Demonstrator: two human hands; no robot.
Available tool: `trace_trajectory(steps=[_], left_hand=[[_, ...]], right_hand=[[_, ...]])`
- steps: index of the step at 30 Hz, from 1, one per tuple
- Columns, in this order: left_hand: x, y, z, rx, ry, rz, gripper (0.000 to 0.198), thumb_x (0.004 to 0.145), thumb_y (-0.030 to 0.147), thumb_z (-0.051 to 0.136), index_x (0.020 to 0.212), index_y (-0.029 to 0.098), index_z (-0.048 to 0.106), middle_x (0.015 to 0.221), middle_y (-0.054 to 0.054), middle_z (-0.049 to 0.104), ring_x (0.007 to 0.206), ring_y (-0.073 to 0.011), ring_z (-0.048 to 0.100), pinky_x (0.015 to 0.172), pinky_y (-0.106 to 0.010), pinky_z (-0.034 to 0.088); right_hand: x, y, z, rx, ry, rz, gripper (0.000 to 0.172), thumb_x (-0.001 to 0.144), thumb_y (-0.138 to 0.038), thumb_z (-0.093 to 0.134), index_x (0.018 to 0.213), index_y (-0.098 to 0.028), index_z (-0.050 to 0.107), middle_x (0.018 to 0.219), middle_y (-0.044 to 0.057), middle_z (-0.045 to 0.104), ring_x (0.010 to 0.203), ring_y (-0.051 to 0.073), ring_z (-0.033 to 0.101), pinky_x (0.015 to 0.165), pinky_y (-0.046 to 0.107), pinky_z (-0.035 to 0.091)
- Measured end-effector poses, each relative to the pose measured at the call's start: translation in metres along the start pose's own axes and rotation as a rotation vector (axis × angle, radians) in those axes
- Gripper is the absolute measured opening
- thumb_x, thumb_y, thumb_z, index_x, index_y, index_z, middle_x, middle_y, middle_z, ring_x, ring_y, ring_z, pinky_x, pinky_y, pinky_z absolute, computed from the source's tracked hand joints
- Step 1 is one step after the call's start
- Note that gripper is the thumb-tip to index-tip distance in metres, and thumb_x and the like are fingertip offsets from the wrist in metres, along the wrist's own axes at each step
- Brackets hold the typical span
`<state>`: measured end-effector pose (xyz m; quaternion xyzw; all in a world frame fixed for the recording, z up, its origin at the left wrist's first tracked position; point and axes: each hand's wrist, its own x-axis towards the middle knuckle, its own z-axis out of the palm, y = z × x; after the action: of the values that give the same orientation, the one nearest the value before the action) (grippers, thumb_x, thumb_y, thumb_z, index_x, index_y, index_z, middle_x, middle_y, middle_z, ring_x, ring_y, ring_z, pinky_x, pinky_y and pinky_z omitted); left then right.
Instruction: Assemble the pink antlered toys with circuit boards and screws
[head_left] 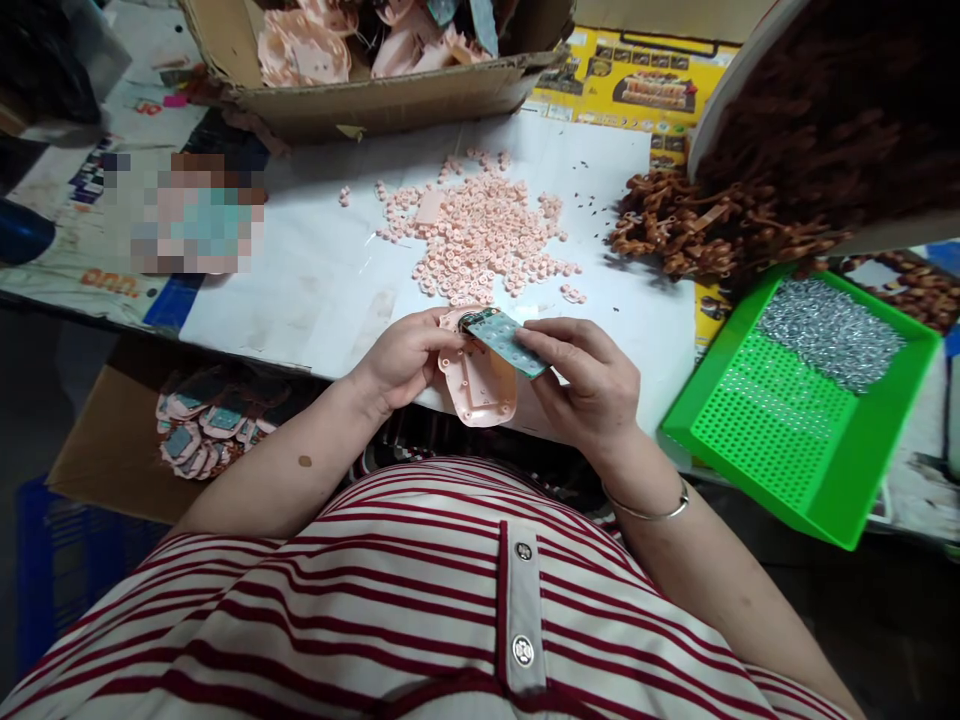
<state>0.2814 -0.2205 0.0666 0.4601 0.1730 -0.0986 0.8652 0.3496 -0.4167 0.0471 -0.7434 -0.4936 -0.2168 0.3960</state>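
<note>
My left hand (pixel 405 358) is closed around a pink plastic shell (pixel 480 388), held near the table's front edge. My right hand (pixel 589 385) pinches a small green circuit board (pixel 506 342) and holds it over the top of the shell. The board touches the shell at its upper end. A heap of small pink round pieces (pixel 480 230) lies on the white sheet (pixel 315 270) just beyond both hands.
A cardboard box of pink shells (pixel 375 60) stands at the back. Brown plastic parts (pixel 697 225) spill from a container at the right. A green perforated tray (pixel 787 430) holds small metal screws (pixel 829 330). A box of assembled pieces (pixel 206 420) sits below left.
</note>
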Motion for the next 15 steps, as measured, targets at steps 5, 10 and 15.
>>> trace_trajectory(steps=[5, 10, 15], left_hand=[[-0.002, -0.007, 0.003, 0.100, 0.079, 0.079, 0.027, 0.066, 0.012, 0.070, 0.092, 0.015, 0.077, 0.083, -0.003, 0.075, 0.075, -0.0148, 0.065, 0.076, -0.027, 0.051], [-0.005, -0.011, 0.005, 0.177, 0.133, 0.110, 0.030, 0.070, 0.020, 0.073, 0.100, 0.015, 0.076, 0.086, -0.003, 0.075, 0.074, -0.0146, 0.065, 0.076, -0.028, 0.051], [-0.004, -0.011, 0.005, 0.178, 0.124, 0.122, 0.029, 0.072, 0.024, 0.076, 0.098, 0.013, 0.075, 0.089, -0.006, 0.075, 0.075, -0.0147, 0.065, 0.070, -0.025, 0.050]], right_hand=[[-0.008, -0.007, -0.002, -0.095, -0.017, -0.115, 0.048, 0.094, -0.012, 0.061, 0.140, -0.026, 0.059, 0.107, 0.011, 0.076, 0.095, 0.022, 0.074, 0.076, 0.034, 0.065], [-0.019, -0.014, 0.002, -0.131, -0.071, -0.215, 0.051, 0.094, -0.011, 0.062, 0.144, -0.021, 0.057, 0.106, 0.012, 0.077, 0.092, 0.022, 0.074, 0.080, 0.035, 0.065], [-0.021, -0.017, 0.009, -0.138, -0.049, -0.252, 0.047, 0.093, -0.010, 0.063, 0.140, -0.017, 0.061, 0.100, 0.011, 0.078, 0.090, 0.022, 0.074, 0.081, 0.035, 0.066]])
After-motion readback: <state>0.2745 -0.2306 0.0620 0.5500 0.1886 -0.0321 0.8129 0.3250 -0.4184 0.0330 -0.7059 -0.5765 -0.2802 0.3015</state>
